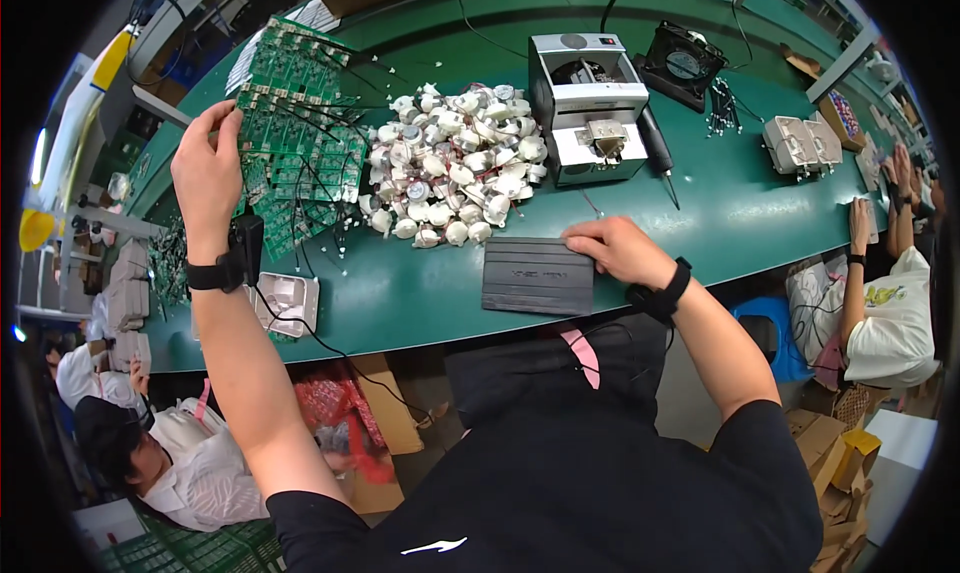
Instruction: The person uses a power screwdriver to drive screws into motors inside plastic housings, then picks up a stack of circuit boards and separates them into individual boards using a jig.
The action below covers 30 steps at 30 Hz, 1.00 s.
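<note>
My left hand (210,163) is raised at the left of the bench, thumb and fingers pinched at the edge of a green circuit board (272,123). That board belongs to an overlapping pile, with thin black wires lying across it. My right hand (625,253) grips the upper right corner of a dark grey ribbed plate (538,281), which lies flat near the bench's front edge. Between my hands, farther back, is a large heap of small white plastic parts with metal cans (455,163). Both my wrists wear black bands.
A grey-white machine (588,113) stands behind the plate, with a black screwdriver-like tool (658,148) beside it. A black fan (688,61) and white plastic housings (800,145) sit farther right. An open white housing (288,303) lies front left. Other people work at both sides.
</note>
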Motion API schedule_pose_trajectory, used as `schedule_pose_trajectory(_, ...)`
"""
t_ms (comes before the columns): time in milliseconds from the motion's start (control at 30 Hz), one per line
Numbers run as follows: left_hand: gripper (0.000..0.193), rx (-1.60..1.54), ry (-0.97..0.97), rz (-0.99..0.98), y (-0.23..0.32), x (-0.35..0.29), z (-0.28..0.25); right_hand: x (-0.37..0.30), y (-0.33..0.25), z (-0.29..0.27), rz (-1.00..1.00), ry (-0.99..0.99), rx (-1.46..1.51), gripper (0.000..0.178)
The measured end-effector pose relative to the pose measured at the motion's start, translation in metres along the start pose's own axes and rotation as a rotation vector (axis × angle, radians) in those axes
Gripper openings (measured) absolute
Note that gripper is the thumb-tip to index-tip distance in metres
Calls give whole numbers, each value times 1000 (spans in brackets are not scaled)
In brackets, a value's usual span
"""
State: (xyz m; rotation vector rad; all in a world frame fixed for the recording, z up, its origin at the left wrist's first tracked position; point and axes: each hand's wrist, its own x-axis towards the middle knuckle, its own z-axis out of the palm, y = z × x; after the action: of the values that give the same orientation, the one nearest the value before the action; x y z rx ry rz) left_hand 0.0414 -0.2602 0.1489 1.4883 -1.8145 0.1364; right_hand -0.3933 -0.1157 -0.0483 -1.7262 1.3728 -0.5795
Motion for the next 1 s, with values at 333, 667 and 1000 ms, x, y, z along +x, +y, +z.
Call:
schedule_pose_trajectory(333, 29, -163, 157, -104, -56, -53, 63, 5, -52, 13, -253, 302, -482, 37)
schedule_pose_trajectory(667, 21, -930, 361, -419, 31, -97, 35, -18, -90, -12, -135, 120, -7, 49)
schedule_pose_trajectory(1000, 20, -1305, -284, -704, 139, -258, 93, -4, -80, -1, -128, 63, 1020, 55)
